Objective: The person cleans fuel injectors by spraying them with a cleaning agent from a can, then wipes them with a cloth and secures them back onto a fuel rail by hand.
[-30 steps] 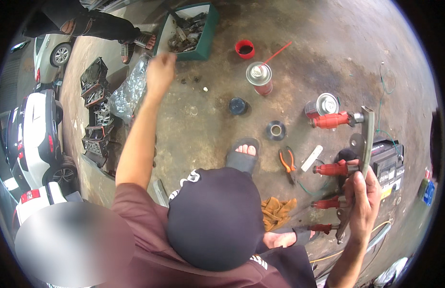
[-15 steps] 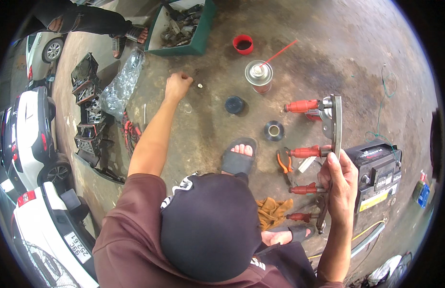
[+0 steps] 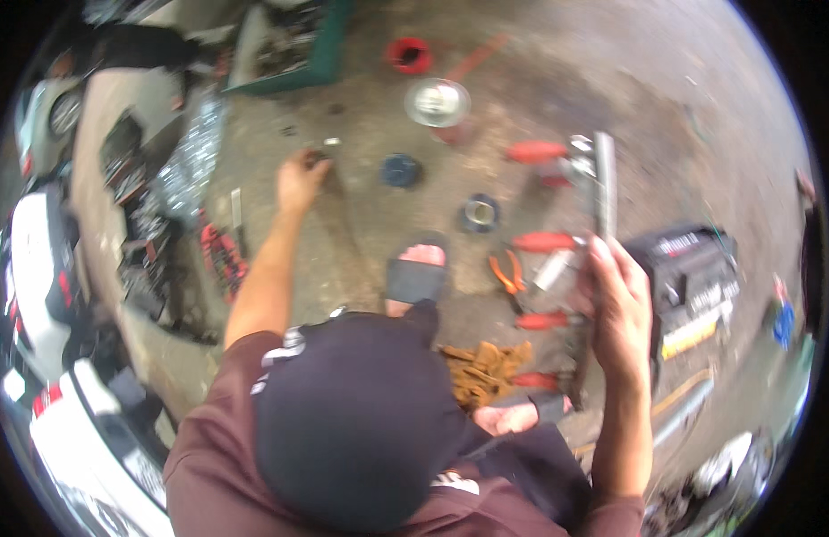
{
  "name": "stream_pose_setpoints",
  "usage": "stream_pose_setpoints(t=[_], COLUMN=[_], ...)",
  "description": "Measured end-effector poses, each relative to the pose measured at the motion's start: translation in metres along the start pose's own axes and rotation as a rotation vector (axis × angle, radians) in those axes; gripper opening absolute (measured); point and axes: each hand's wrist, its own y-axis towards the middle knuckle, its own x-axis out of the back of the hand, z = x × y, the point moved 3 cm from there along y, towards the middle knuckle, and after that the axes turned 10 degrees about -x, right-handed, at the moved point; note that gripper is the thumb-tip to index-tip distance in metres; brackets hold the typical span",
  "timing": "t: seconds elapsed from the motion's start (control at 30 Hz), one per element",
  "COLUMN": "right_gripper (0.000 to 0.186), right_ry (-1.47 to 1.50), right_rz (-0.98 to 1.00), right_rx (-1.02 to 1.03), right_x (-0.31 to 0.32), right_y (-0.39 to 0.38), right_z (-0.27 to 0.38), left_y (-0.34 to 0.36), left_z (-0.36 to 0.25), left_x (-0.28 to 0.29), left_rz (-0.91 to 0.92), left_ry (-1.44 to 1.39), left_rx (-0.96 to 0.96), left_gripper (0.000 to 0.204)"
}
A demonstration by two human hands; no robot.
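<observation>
My right hand is wrapped round a metal fuel rail with several red fuel injectors along it, pointing left. The rail stands roughly lengthwise, above the floor. Out at the far left, my left hand is low over the floor, its fingers pinched on a small dark piece too blurred to name. Close to those fingertips lies a small white piece. A dark round cap and a spray can with a red straw stand to the right of that hand.
A car battery stands right of my right hand. Orange-handled pliers, a roll of black tape and brown gloves lie nearer. A red cap, green bin and open toolbox are farther out.
The view has shifted and blurred. My left hand's fingers now pinch a small dark piece close to the white one. My right hand keeps hold of the fuel rail.
</observation>
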Motion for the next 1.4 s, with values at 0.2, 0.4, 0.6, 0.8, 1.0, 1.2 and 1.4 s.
stream_pose_setpoints(t=[0.2,0.4,0.6,0.8,1.0,1.2,1.4], right_gripper=[0.032,0.034,0.035,0.040,0.045,0.041,0.039], right_ry=[0.332,0.282,0.183,0.162,0.145,0.285,0.368], right_rz=[0.191,0.152,0.160,0.167,0.156,0.256,0.283], right_rx=[-0.111,-0.091,-0.115,-0.076,-0.087,-0.225,-0.313], right_x=[0.005,0.000,-0.016,-0.017,-0.013,-0.015,-0.016], right_y=[0.011,0.000,-0.013,-0.024,-0.026,-0.025,-0.026], right_z=[-0.012,-0.021,-0.024,-0.018,-0.024,-0.020,-0.019], left_y=[-0.030,-0.082,-0.071,-0.077,-0.081,-0.074,-0.072], left_z=[-0.036,-0.253,-0.356,-0.366,-0.365,-0.370,-0.379], left_x=[0.029,0.083,0.091,0.083,0.077,0.082,0.082], left_rz=[-0.057,0.363,0.599,0.601,0.622,0.646,0.605], left_ry=[-0.502,-0.740,-0.667,-0.660,-0.728,-0.779,-0.632], left_rx=[0.126,-0.266,-0.821,-0.855,-0.709,-0.856,-0.921], left_gripper=[0.028,0.031,0.034,0.035,0.035,0.030,0.021])
